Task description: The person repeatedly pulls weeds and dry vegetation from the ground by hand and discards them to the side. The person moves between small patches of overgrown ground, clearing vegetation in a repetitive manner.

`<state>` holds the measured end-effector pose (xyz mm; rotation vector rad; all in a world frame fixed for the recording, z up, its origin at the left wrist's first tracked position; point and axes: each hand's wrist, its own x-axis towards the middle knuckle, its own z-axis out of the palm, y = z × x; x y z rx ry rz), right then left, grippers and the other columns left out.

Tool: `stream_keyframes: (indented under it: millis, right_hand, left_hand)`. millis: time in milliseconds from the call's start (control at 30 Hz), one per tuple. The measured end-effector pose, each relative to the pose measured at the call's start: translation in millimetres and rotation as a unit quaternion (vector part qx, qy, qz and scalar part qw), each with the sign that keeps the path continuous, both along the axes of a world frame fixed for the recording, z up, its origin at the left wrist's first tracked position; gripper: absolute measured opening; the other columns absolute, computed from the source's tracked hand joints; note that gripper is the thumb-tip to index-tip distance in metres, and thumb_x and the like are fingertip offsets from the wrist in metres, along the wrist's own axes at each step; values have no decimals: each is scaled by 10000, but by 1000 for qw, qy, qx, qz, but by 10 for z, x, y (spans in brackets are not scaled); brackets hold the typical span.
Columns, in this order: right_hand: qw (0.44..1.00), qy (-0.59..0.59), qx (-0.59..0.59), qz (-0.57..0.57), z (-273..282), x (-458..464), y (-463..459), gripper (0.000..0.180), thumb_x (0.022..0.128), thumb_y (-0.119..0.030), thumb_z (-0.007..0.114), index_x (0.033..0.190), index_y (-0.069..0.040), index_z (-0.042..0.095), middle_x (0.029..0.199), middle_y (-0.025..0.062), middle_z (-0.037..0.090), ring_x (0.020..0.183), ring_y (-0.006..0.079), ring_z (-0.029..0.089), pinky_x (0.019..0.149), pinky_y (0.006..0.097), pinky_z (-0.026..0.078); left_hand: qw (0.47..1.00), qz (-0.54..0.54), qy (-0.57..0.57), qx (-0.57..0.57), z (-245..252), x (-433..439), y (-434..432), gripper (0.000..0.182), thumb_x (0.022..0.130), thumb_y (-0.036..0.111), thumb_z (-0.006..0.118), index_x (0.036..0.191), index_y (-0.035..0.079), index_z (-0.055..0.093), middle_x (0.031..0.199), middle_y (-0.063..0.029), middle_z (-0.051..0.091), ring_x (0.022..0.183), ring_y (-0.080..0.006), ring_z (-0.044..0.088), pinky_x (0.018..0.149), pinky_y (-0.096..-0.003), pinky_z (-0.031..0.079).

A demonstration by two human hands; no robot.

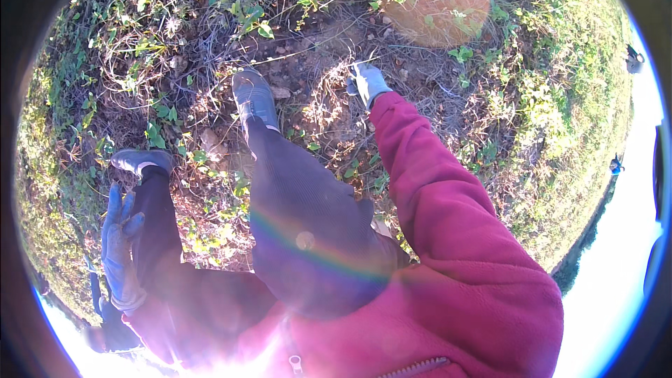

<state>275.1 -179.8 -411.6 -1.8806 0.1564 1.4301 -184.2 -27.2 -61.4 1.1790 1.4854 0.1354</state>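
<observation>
My right hand [367, 81], in a pale work glove with a grey palm, reaches down to the ground ahead of me. Its fingers are curled around thin dry plant stems [344, 74], though the fingertips are partly hidden by the glove. A long, thin vine stem [299, 52] stretches leftward from near that hand to my shoe. My left hand [119, 247], in a blue-grey glove, hangs beside my lower leg with fingers apart and nothing in it. Dry roots and grass [328, 102] lie just left of the right hand.
My grey shoes [254, 95] stand on uneven soil among leafy vines [252, 16]. Stones [212, 144] lie between my feet. Grass [567, 115] covers the slope at right. Two distant people [634, 59] appear near the right rim; a dark shape [113, 323] sits lower left.
</observation>
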Motion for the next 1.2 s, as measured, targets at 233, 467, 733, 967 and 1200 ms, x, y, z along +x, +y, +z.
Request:
stream_keyframes:
  millis: [233,467,733,967,1200]
  right_hand:
    - [974,-94,-82,189,510,-87,-498,434,914,-436,443,940,-35,605,700,115,587,615,204,563,656,357,470]
    - [915,-116,-51,382,922,-561,-1098,381,908,-293,516,1217,-70,523,966,146,648,824,263,633,768,368,469]
    - [878,-218,79,419,332,-736,-222,491,884,-139,591,1340,-218,427,863,73,611,740,149,552,693,281,462]
    - [851,-132,40,507,400,-898,6,378,920,-372,448,956,-30,604,890,201,626,821,348,595,749,403,453]
    - [758,-144,153,617,465,-1228,156,663,833,-248,521,1428,-166,240,1214,223,539,1140,345,517,960,396,404]
  left_hand:
    - [993,-74,-30,90,10,33,-29,647,948,486,352,1370,-6,359,1425,-153,348,1260,-265,418,995,-368,385]
    - [992,-54,-62,99,1,-46,-68,614,958,454,368,1347,-21,385,1424,-158,349,1256,-274,424,983,-377,400]
    - [994,-65,-49,75,6,-124,-44,692,929,511,393,1378,-12,341,1435,-141,334,1275,-250,397,1017,-347,366]
    - [994,-50,-57,83,38,-61,-63,679,935,493,393,1376,-21,338,1441,-145,322,1283,-254,388,1016,-356,366]
    - [993,-68,-50,77,-17,-71,-80,703,935,511,360,1393,-19,305,1427,-155,336,1277,-252,394,1029,-361,347]
